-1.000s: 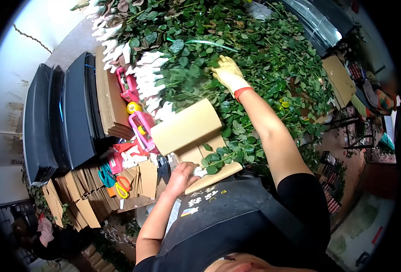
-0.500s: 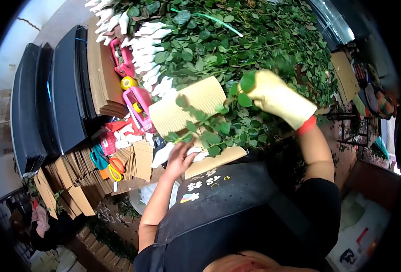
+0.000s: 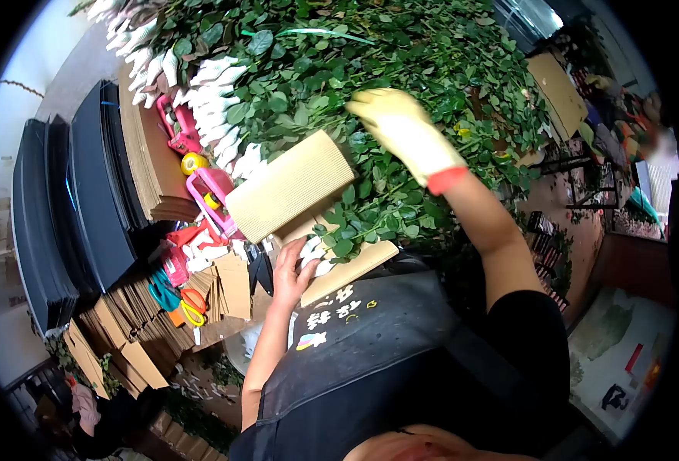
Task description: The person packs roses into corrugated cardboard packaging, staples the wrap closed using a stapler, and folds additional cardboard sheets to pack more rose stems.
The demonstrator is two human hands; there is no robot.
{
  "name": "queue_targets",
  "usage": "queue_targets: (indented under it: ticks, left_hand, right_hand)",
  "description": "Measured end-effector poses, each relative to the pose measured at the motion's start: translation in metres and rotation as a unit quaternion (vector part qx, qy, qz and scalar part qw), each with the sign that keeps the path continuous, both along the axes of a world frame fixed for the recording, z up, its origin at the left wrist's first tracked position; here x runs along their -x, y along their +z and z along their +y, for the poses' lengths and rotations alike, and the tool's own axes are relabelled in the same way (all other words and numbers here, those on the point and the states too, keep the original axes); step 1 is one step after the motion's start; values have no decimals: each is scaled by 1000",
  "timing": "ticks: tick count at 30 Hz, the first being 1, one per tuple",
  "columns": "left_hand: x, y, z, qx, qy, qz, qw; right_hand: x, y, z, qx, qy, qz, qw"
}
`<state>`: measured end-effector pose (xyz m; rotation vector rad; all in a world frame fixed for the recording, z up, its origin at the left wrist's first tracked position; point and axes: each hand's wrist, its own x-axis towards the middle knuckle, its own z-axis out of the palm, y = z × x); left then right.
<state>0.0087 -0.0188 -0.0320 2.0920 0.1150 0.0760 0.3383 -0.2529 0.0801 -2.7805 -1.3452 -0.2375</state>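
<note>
My bare left hand [image 3: 292, 270] rests with its fingers apart on the white-wrapped flower heads [image 3: 320, 260] lying in the corrugated cardboard wrap [image 3: 289, 188]. Leafy green stems [image 3: 378, 219] run from these heads to the right. My right hand [image 3: 395, 123], in a pale yellow glove with a red cuff, is over the big pile of green stems [image 3: 309, 92]; motion blurs it, and its fingertips and anything between them cannot be made out. A row of white-wrapped heads [image 3: 218, 107] edges the pile on the left.
Pink tape dispensers [image 3: 213, 201] and a yellow tape roll [image 3: 193, 163] stand left of the wrap. Scissors [image 3: 193, 306], cardboard pieces [image 3: 234, 286] and stacked dark sheets [image 3: 101, 188] lie further left. A person [image 3: 86, 407] is partly visible at the lower left.
My right hand first swung right and back with a leafy stem toward the wrap, then returned to the pile. My left hand stayed at the wrap, where more white-wrapped heads now show.
</note>
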Motion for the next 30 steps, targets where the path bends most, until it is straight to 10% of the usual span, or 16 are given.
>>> queue_targets:
  ticks: [5,9,13,19,26,30]
  left_hand:
    - [-4,3,5,-83,-28,-49,995]
    - [-11,1,0,-109,21,-67,992]
    - [-11,-2,-5,-68,48,-67,994]
    - [-5,-34,-2,78,108,-11,991]
    - [-10,-23,0,56,126,-16,990]
    - [-11,-14,3,38,83,63,994]
  right_hand:
    - [-25,-44,60,163,-27,71,984]
    - [-24,34,51,-93,-63,-53,992]
    - [17,97,4,-347,-28,63,935]
    - [67,85,-37,-73,3,321,944]
    - [105,-46,-33,31,61,258,964]
    - [90,10,-31,63,23,305,950]
